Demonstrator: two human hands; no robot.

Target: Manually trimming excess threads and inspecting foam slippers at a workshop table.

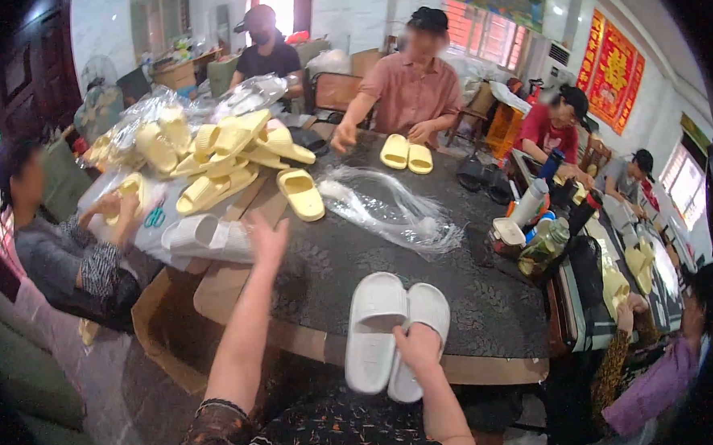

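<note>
A pair of pale grey slide slippers (376,314) is in front of me at the near table edge, soles away from my view. My right hand (419,347) grips the pair, its fingers partly hidden behind the right slipper's strap. My left hand (268,238) is stretched out over the table, fingers apart and nothing in it. Just left of it lie pale grey slippers (200,235), seemingly in clear plastic. A single yellow slipper (301,195) rests beyond my left fingertips. Further right lies a loose bundle of clear plastic bags or strips (392,212).
Yellow slippers (224,149) and plastic bags are heaped at the far left. A co-worker across the table stands by a yellow pair (406,155); another at left handles a yellow slipper beside teal scissors (155,218). Bottles (530,201) crowd the right edge. An open carton (165,337) sits below left.
</note>
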